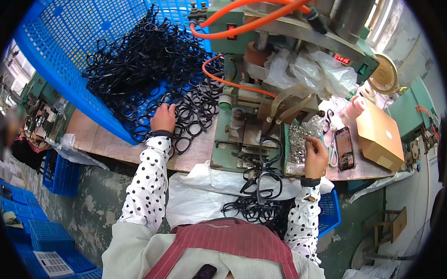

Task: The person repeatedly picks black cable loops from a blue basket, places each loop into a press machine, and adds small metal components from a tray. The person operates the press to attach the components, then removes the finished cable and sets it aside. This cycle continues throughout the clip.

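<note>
- The left hand (163, 118) is reaching left of the press (225, 161), fingers curling among loose frames (192, 111); whether it is gripping one, I cannot tell.
- The right hand (316, 158) is hovering just right of the press, over the tray (286, 156); thumb and forefinger are drawing near each other as if for a small pinch; whether they are touching or holding a part, I cannot tell.
- The basket (45, 86) is standing behind and left of the press, holding a deep tangle of black frames (147, 58); others are lying past its rim on the table (95, 137), probably to keep them within easy reach.
- The tray is holding many small silvery parts (298, 137); it is sitting close against the press, likely so that the right hand need not travel far.
- More frames are hanging and heaping in front of the press, over a white sheet (189, 192) that is perhaps shielding them or the lap.
- A phone (345, 148) and a box (379, 135) are resting farther right of the press; the box's contents are not showing; a crate (330, 214) is standing lower, right of the press.
</note>
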Demonstrator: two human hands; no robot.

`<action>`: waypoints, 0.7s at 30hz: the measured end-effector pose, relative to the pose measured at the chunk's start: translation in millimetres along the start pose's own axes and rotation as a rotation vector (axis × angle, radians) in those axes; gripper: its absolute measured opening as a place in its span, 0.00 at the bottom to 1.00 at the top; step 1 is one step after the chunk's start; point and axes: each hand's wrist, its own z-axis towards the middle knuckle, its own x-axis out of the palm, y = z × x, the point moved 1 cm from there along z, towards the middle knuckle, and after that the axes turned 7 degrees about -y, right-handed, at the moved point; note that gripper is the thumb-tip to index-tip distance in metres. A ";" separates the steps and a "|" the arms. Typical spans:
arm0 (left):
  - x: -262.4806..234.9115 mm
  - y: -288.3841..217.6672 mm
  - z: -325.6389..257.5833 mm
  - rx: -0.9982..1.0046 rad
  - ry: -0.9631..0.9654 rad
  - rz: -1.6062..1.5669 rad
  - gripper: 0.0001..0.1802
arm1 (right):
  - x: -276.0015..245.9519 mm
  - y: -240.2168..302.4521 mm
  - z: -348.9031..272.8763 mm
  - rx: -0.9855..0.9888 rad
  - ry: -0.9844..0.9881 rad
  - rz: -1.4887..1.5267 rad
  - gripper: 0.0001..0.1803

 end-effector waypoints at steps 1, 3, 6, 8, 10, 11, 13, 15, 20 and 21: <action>-2.2 -3.4 -0.1 0.087 -0.093 -0.101 0.18 | 1.8 -2.2 2.4 0.049 0.050 0.145 0.07; -11.7 -11.4 -4.0 0.217 -0.252 -0.301 0.12 | 4.8 27.0 -1.5 0.110 0.113 0.306 0.08; -34.1 -31.5 -11.2 0.341 -0.372 -0.495 0.09 | 7.3 62.8 -9.7 0.066 0.182 0.399 0.09; -48.0 -43.2 -16.8 0.286 -0.355 -0.573 0.08 | 11.1 76.6 -14.6 0.064 0.220 0.443 0.10; -58.9 -57.4 -24.7 0.131 -0.307 -0.731 0.10 | 15.7 93.1 -20.0 0.084 0.228 0.448 0.14; -62.5 -64.2 -27.2 0.179 -0.348 -0.775 0.16 | 17.4 100.9 -23.2 0.094 0.231 0.451 0.16; -75.0 -78.9 -35.4 0.134 -0.213 -0.942 0.20 | 19.6 112.8 -30.5 0.126 0.258 0.462 0.20; -92.7 -97.1 -47.0 0.163 -0.183 -0.961 0.23 | 23.5 117.6 -35.5 0.097 0.256 0.389 0.24; -99.8 -110.2 -77.1 0.302 -0.144 -0.942 0.12 | 31.0 122.8 -36.6 0.072 0.248 0.292 0.25; -105.8 -115.1 -81.4 0.452 -0.212 -0.895 0.11 | 30.8 122.1 -35.8 0.067 0.252 0.294 0.25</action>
